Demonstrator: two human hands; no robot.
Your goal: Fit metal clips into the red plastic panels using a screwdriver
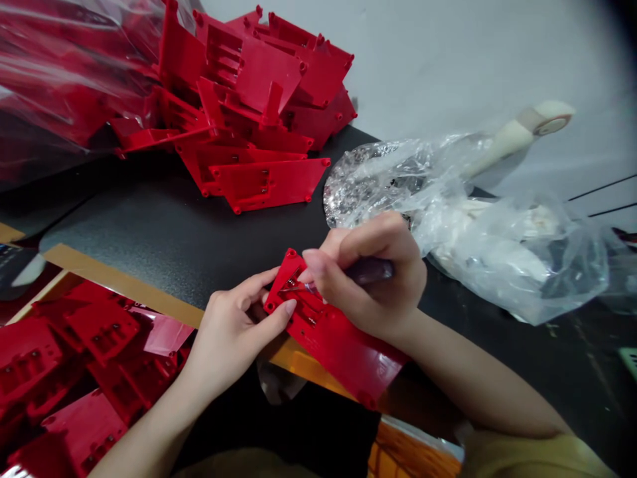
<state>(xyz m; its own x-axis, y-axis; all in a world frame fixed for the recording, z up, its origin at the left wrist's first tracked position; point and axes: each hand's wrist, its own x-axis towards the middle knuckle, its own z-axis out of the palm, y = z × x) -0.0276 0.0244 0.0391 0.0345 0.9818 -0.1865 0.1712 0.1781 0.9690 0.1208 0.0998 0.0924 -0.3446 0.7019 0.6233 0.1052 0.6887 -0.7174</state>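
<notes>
A red plastic panel (343, 345) with battery slots and small metal springs lies tilted at the table's front edge. My left hand (243, 318) grips its left end, thumb on top and fingers at the far side. In my right hand (375, 272) is a screwdriver with a dark purple handle (371, 269), closed between thumb and fingers. Its thin metal tip points left into the slots, close to my left thumb. Whether the tip touches a spring is too small to tell.
Behind my hands, similar red panels (269, 179) are heaped on the black table (144, 219), beside a clear bag (64, 73) of more. A box (124, 282) at lower left holds several panels. On the right sit plastic bags (517, 259) of small parts and a whitish handled object (527, 129).
</notes>
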